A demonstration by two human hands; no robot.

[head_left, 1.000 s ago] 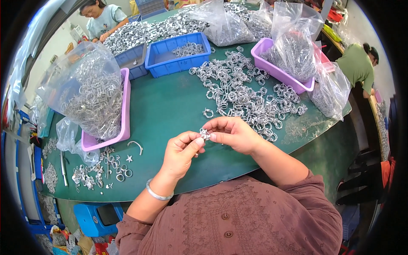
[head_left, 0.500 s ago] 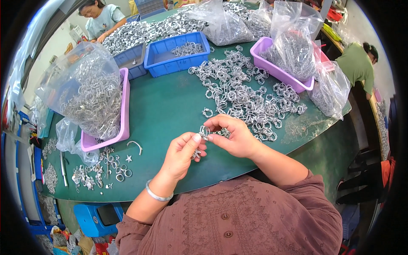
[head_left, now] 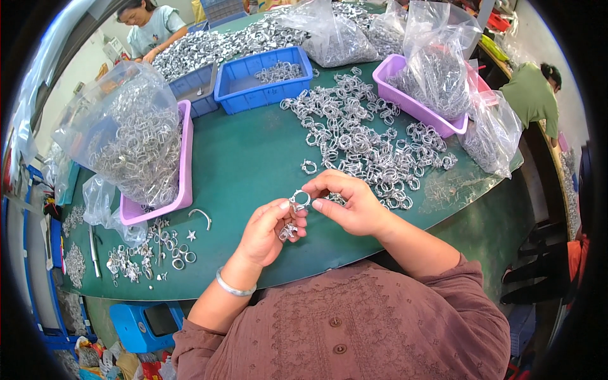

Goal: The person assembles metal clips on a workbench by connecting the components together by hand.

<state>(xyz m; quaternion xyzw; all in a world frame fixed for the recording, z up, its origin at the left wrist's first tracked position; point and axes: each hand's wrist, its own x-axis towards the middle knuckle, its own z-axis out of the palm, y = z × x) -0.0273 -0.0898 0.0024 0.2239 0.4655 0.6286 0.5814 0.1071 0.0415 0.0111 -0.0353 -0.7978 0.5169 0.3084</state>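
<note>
A silvery ring is held between my two hands above the green table's near edge. My left hand, with a pale bangle on its wrist, pinches one side of the ring. More silvery ring pieces are tucked in its curled fingers. From the other side, my right hand grips the ring with thumb and forefinger. Some rings show behind its thumb, partly hidden, and I cannot tell whether they are in the palm. Just beyond that hand spreads a large heap of silvery rings.
A purple bin with a bulging clear bag stands at left, near small loose pieces. Farther back are a blue bin and another purple bin. One person works at far left; another bends at right.
The ring between my fingers has turned so its round opening shows. My left fingers have loosened and shifted slightly, baring more of the pieces in them.
</note>
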